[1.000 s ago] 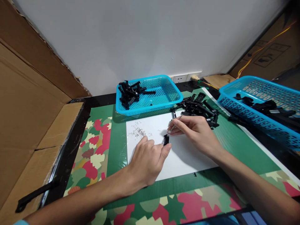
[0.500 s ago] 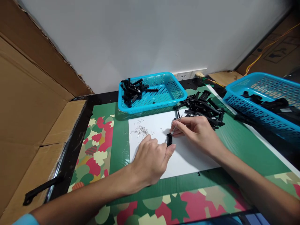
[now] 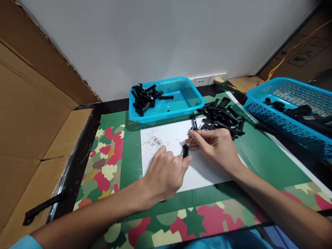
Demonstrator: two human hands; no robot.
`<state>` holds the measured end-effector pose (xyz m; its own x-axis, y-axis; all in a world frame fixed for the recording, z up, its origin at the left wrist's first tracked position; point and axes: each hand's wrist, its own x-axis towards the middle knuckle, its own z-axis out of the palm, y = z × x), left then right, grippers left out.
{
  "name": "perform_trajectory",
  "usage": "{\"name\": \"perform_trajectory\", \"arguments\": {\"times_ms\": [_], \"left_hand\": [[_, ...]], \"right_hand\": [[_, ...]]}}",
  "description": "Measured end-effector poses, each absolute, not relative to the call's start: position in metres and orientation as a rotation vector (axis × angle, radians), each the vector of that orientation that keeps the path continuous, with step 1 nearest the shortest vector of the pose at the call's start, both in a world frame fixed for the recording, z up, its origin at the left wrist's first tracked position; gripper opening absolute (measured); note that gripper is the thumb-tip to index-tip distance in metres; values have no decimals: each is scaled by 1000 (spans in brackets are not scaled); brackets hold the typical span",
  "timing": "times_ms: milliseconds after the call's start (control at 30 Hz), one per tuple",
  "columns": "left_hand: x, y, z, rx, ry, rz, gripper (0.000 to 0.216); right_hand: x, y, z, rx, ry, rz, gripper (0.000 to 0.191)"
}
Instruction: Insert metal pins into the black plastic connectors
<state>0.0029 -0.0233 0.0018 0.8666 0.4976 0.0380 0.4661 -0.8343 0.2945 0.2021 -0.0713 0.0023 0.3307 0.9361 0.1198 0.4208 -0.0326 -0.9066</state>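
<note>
My left hand is closed on a small black plastic part, its thumb and fingers pressed against the near end. In a pinch, my right hand holds a slim metal tool slanted down, its tip at the top end of the black part. The tip's exact contact is too small to tell. Both hands work over a white sheet of paper. Left of them on the sheet lies a loose heap of tiny wire pieces, several strays around it.
A blue basket behind the paper holds black parts. More black parts are piled right of it. Another blue basket with dark parts stands at the far right. Cardboard walls the left; a black bar lies there.
The whole view has shifted slightly. Both hands keep their grips on the black part and the slim tool, with the tool still at the part's top end.
</note>
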Motion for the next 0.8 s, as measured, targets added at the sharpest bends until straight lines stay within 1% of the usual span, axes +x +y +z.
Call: {"name": "perform_trajectory", "arguments": {"times_ms": [267, 400, 567, 700, 800], "left_hand": [[1, -23, -1, 2740, 740, 203, 74], [1, -23, 0, 2681, 743, 246, 69], [0, -22, 0, 2616, 709, 367, 62], [0, -23, 0, 2628, 699, 440, 51], [0, -23, 0, 2637, 688, 391, 42]], "right_hand": [[197, -71, -6, -1609, -1235, 662, 38], [202, -71, -1, -1536, -1217, 669, 42], [212, -80, 15, -1577, -1462, 624, 40], [209, -91, 22, -1590, -1560, 711, 37], [209, -95, 26, -1579, -1559, 810, 39]]}}
